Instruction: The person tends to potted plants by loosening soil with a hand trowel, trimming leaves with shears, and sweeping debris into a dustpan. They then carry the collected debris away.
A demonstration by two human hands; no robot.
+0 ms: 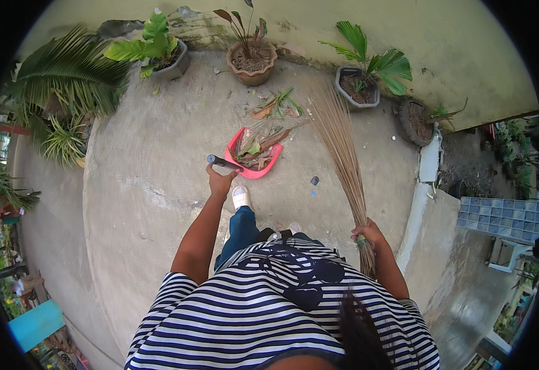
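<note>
My left hand [221,179] grips the black handle [223,162] of a pink dustpan [256,174]. Dry leaves and stalks [256,150] fill the pan, and some stick out past its front lip. Just beyond it lies a small heap of green and brown leaf litter [276,107] on the concrete. On the other side, my right hand [368,232] is closed around the bound lower end of a stick broom [343,162]. Its bristles fan out forward, their tips between the litter and a grey plant pot [358,88].
Along the wall [292,23] stand a grey pot [172,62], a terracotta-coloured pot [252,67] and a tilted round pot [415,122], all planted. Palm fronds [70,74] spread at the left. A dark scrap [314,180] lies on the concrete floor [158,138]. A tiled surface [500,217] is at right.
</note>
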